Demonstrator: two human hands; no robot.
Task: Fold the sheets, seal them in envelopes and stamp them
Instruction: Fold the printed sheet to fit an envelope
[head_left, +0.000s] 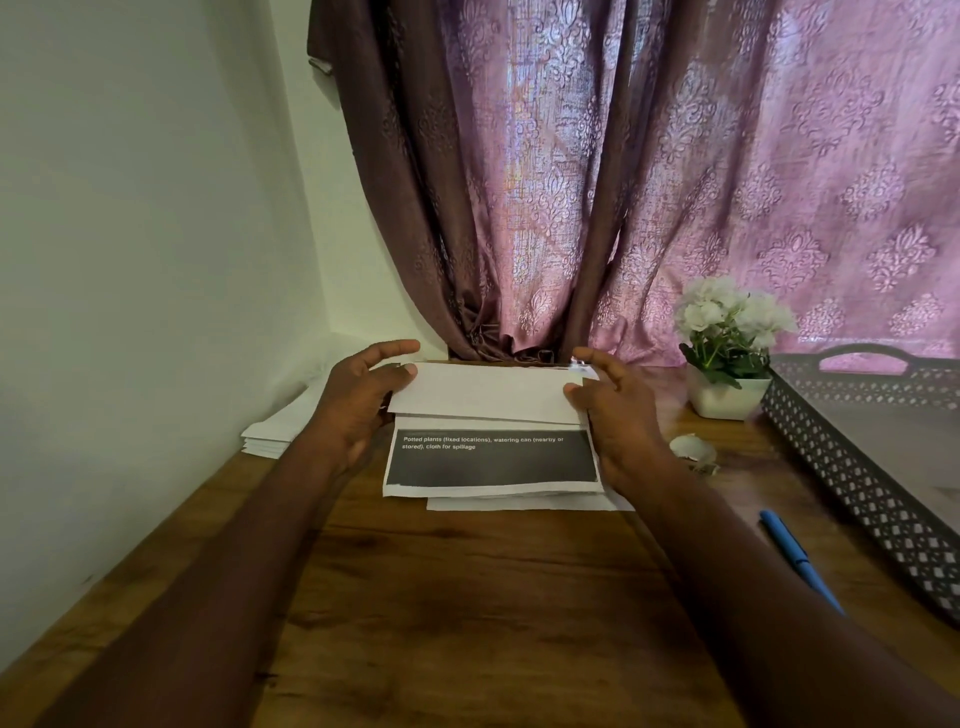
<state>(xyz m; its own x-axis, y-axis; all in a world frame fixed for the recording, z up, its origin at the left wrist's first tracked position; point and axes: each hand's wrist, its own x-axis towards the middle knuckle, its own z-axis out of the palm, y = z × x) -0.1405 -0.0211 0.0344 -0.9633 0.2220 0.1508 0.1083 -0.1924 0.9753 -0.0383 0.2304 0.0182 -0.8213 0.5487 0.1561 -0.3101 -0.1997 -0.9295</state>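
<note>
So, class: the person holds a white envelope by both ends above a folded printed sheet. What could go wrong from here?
1. Both hands, left and right, pinch the envelope only at its ends, so it may sag or crease.
2. The folded sheet lies askew on loose papers and could slide.
3. The right forearm passes near the blue pen and might knock it.

We see a wooden table set into a corner. Left of the table rises a plain pale wall. Behind the table hangs a patterned mauve curtain, gathered at the table's far edge, with daylight glowing through its right part.
</note>
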